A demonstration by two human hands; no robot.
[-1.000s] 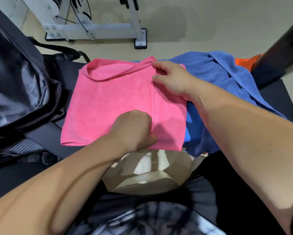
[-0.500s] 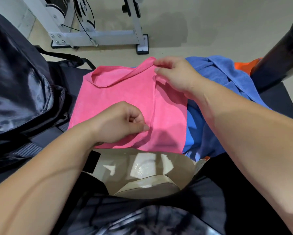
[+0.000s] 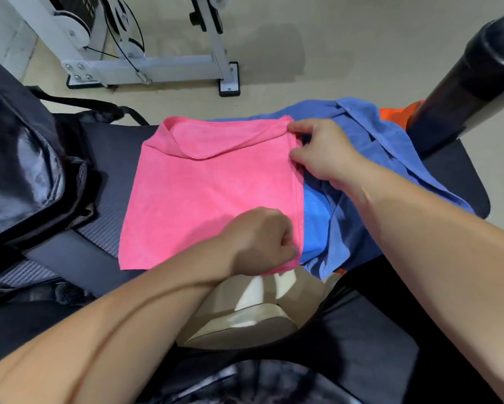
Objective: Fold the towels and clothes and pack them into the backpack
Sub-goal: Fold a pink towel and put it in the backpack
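The left hand, right hand and forearms are bare; the dark top is mottled grey-white.

pinching near corner of a square pink microfibre towel with curled left hand, far corner with right hand, bare forearms stretched forward.

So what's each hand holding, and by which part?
Both hold the pink towel by its right edge: right hand pinches the far corner, left hand grips the near corner.

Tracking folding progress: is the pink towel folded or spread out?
Folded at least once: the pink towel's far edge gapes, showing two layers. The left hand and right hand pinch its right edge.
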